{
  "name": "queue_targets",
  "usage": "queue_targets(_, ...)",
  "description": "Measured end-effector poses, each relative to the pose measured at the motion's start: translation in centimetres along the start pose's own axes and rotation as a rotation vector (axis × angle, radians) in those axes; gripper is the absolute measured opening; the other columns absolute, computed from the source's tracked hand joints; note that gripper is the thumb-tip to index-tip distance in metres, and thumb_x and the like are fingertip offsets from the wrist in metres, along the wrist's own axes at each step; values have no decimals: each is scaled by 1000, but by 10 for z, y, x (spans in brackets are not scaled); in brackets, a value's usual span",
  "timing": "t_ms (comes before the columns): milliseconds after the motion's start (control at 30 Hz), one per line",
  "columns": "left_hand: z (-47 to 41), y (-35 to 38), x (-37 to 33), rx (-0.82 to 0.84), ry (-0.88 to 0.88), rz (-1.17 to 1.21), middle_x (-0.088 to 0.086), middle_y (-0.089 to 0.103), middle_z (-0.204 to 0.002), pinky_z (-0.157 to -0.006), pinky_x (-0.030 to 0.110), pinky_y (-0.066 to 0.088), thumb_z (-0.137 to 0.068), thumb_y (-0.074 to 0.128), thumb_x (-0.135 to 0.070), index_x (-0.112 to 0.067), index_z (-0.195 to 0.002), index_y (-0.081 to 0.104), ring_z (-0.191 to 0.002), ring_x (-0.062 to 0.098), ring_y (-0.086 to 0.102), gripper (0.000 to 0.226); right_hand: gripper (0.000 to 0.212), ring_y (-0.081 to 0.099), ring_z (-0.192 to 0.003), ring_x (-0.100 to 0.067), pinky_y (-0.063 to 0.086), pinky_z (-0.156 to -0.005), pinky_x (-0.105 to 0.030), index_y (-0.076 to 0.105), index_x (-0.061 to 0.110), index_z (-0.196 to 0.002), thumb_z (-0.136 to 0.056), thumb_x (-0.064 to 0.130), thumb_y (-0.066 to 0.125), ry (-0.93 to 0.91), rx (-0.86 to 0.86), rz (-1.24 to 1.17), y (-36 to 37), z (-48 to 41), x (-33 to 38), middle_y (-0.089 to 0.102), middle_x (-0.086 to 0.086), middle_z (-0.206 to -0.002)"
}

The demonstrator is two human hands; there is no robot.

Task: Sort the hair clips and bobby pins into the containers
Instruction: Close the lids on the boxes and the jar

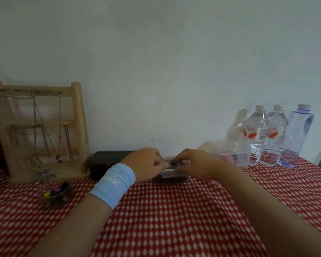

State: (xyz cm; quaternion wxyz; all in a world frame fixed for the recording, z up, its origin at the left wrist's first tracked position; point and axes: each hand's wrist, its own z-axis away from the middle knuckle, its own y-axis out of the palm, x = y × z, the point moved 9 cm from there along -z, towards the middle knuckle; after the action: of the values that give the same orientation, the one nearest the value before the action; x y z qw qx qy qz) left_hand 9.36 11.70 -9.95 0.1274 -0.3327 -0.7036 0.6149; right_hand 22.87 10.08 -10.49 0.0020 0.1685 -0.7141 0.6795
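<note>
Along the far edge of the counter, approx. mid-way, both hands meet over a small container w/ a dark base & a clear lid. L hand, w/ a light blue wristband, has its fingers curled over the container's left end, thumb against the lid. R hand comes in from the other side, its fingers curled down onto the lid too, so both grip the container btwn them. Too blurred to tell whether either hand also pinches a clip or pin, & the contents can't be made out.

Just behind the L hand, against the wall, sits a black box, lid closed. Hair clips, mixed colours incl. a yellow star-shaped one, lie in a small clear bowl near the left edge, well apart from the hands. No bobby pins can be picked out.

At the far left corner stands a wooden rack w/ necklaces hanging from its bars. Toward the far right corner: a clear plastic tub just beyond the R hand, then three water bottles in a row by the wall. A red & white checked cloth covers the counter.
</note>
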Motion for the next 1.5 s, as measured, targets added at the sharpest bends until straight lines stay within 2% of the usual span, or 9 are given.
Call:
queue_targets(233,2,6,-7,42,44,-136,-11,53,-135,-98,36,45,-86,58,-60,-28,-121,69,-113,11,54,48,46,54,-100,-11,45,-89,-31,59,39,-126,-88,65,58,-53,-56,141,3,-3,5,57,11,-118)
queue_targets(333,-1,6,-10,-37,68,-154,-7,62,-124,-91,37,49,-86,61,-56,-25,-115,72,-104,14,59,44,40,53,-96,-10,43,-86,-29,59,38,-125,-91,57,60,-75,-70,186,4,-5,6,58,9,-115)
queue_targets(500,1,5,-13,-153,100,-171,-10,64,-93,-68,32,51,-84,55,-62,-26,-86,75,-75,12,60,41,34,52,-91,-10,43,-81,-27,59,34,-122,-94,54,57,-131,-160,212,8,-2,10,57,6,-110)
queue_targets(733,4,7,-7,-123,75,-22,-9,58,-99,-76,31,51,-87,60,-53,-25,-99,69,-83,9,57,32,32,48,-89,-9,39,-76,-26,57,32,-112,-91,57,57,-104,-164,166,4,0,15,52,8,-103)
queue_targets(833,5,1,5,-136,51,178,-9,59,-110,-92,30,47,-95,56,-38,-24,-114,65,-99,7,55,26,42,46,-103,-13,44,-88,-32,50,32,-114,-83,57,63,-84,-123,125,8,-5,16,48,7,-115)
queue_targets(967,7,-22,34,-174,-52,170,-7,52,-122,-104,34,40,-90,58,-21,-25,-124,54,-115,11,46,34,64,46,-122,-15,45,-102,-38,38,39,-136,-82,48,71,-83,-74,24,17,-10,19,44,8,-141)
queue_targets(1167,18,-20,81,109,-242,-81,-2,48,-122,-97,38,45,-76,76,-38,-32,-131,46,-110,18,49,63,51,53,-114,-17,47,-99,-37,45,36,-133,-88,41,70,-31,-87,132,16,-28,17,52,5,-136)
queue_targets(1300,25,-31,96,57,-282,-26,-2,49,-126,-97,37,47,-69,84,-36,-28,-132,43,-113,18,49,76,56,51,-120,-21,39,-106,-43,41,33,-138,-89,46,66,4,-98,289,15,-37,25,51,1,-138)
queue_targets(1500,50,-40,127,133,-393,-298,2,47,-126,-91,40,53,-73,81,-31,-27,-131,48,-111,22,52,67,56,47,-126,-21,34,-109,-41,41,31,-148,-96,48,52,-235,-107,207,21,-46,95,47,0,-142)
